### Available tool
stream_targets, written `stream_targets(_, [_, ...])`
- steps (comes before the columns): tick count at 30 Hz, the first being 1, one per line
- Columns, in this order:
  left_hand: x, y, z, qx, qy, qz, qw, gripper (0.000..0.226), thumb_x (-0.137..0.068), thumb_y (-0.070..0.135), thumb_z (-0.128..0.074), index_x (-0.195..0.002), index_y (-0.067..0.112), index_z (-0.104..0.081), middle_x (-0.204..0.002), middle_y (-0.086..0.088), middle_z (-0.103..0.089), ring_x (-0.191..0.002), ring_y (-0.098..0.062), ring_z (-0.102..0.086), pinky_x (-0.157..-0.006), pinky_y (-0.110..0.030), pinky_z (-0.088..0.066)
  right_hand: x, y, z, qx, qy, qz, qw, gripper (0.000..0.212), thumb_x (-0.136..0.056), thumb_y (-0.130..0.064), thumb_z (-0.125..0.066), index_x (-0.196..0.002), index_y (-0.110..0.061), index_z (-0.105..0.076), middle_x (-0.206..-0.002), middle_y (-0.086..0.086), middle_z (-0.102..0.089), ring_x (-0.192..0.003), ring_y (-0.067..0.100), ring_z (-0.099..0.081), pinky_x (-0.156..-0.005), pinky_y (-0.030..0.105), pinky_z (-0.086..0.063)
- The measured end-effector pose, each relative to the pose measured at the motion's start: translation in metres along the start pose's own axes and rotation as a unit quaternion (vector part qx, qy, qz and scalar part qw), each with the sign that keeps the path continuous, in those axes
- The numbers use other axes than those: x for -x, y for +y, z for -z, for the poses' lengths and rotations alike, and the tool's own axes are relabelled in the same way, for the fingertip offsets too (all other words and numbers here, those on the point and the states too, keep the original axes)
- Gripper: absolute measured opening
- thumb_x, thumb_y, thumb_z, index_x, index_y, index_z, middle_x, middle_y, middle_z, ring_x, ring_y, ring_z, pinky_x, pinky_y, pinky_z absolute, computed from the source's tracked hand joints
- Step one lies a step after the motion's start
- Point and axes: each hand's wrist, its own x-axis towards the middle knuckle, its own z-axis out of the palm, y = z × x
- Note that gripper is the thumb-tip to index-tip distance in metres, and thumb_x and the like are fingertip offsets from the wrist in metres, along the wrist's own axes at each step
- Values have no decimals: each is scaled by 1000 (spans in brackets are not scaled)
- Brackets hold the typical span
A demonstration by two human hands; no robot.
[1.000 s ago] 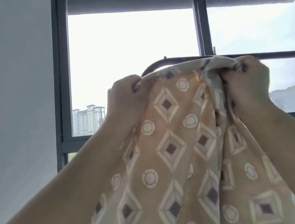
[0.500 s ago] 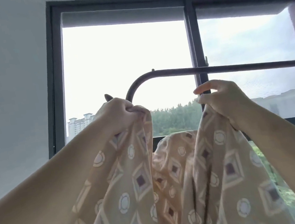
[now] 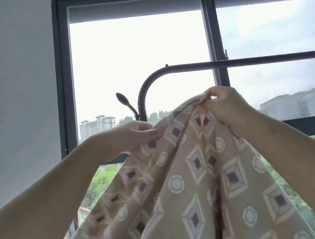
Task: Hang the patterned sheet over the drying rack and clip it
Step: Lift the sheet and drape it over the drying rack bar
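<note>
I find no legible text, label, brand, number or sign in this view. The patterned sheet carries only diamond and ring motifs, no lettering. The far buildings beyond the window are too small and blurred to read.

Both hands, left hand and right hand, pinch the patterned sheet below the rack bar.

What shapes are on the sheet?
Diamonds and circles on tan sheet, clearest in the head view.
</note>
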Motion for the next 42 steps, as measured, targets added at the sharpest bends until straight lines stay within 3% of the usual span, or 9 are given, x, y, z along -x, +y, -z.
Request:
stream_targets(4, [6, -36, -5, 5, -14, 32, 999, 10, -92, 17, -53, -85, 15, -60, -81, 5, -62, -75, -9, -57, -77, -26, -46, 1, 7, 10, 17, 32, -8, 999, 14, -87, -13, -56, -78, -17, -66, -78, 9, -68, -69, 25, -61, -64, 34, -53])
stream_targets(11, [16, 32, 25, 21, 469, -134, 873, 22, -95, 29, -49, -85, 19, -65, -77, 6, -62, -70, -9, -56, -62, -21, -46, 17, 8, 6, 75, -159, -49, 983, 8, -83, -16, -67, -86, -11, -63, -73, 6, -66, -43, 6, -58, -43, 18, -51])
stream_targets(16, [-4, 46, 7, -242, 275, -53, 929, 24, -92, 29, -53, -85, 14, -70, -83, -1, -68, -75, -10, -57, -63, -15, -41, 16, -6, -3, -35, -193, -106, 975, 22, -81, -2, -58, -98, -14, -62, -77, 5, -69, -61, 18, -65, -54, 24, -54])
stream_targets(19, [-10, 36, -5, -243, 268, -46, 931, 22, -93, 22, -52, -87, 12, -70, -72, 2, -63, -68, -10, -57, -57, -14, -39, 21, -15, -10, -110, -213, -167, 956, 19, -88, -4, -52, -78, -13, -66, -44, 1, -56, -30, 9, -48, -34, 12, -39])
stream_targets(23, [-9, 39, -13, -220, 239, -75, 943, 15, -89, 28, -61, -89, 16, -71, -65, 12, -56, -61, 0, -52, -55, -13, -38, 36, -6, -13, -25, -262, -119, 957, 26, -87, -26, -63, -65, -12, -63, -52, 0, -61, -41, 9, -55, -45, 18, -47])
stream_targets(28, [2, 24, -17, -107, 128, -15, 986, 32, -75, 38, -72, -92, 12, -66, -60, 13, -57, -52, -4, -50, -49, -14, -41, 21, 21, 4, 102, -48, -37, 993, 26, -87, -25, -64, -65, -12, -60, -63, 8, -61, -60, 23, -56, -61, 33, -50])
stream_targets(33, [12, -29, -20, -31, 38, 77, 996, 42, -70, 47, -66, -90, 10, -67, -82, -5, -67, -70, -15, -62, -71, -29, -52, 11, 36, 24, 123, 86, -28, 988, 24, -91, -16, -60, -68, -9, -58, -56, 5, -52, -46, 16, -46, -37, 18, -37])
stream_targets(38, [13, -68, -27, -22, 205, 55, 977, 29, -94, 33, -51, -76, 12, -55, -61, 1, -45, -39, -2, -36, -40, -15, -29, 14, 50, 19, 154, 35, -69, 985, 12, -91, -18, -60, -90, -7, -62, -73, 8, -60, -61, 22, -55, -49, 24, -42])
stream_targets(42, [0, -31, -10, -73, 304, -31, 949, 31, -97, 30, -48, -74, 11, -57, -64, -2, -52, -54, -15, -45, -49, -23, -35, 21, 31, 1, 89, -144, -45, 985, 45, -82, -24, -69, -124, -21, -53, -99, -6, -55, -70, -3, -58, -64, 16, -48])
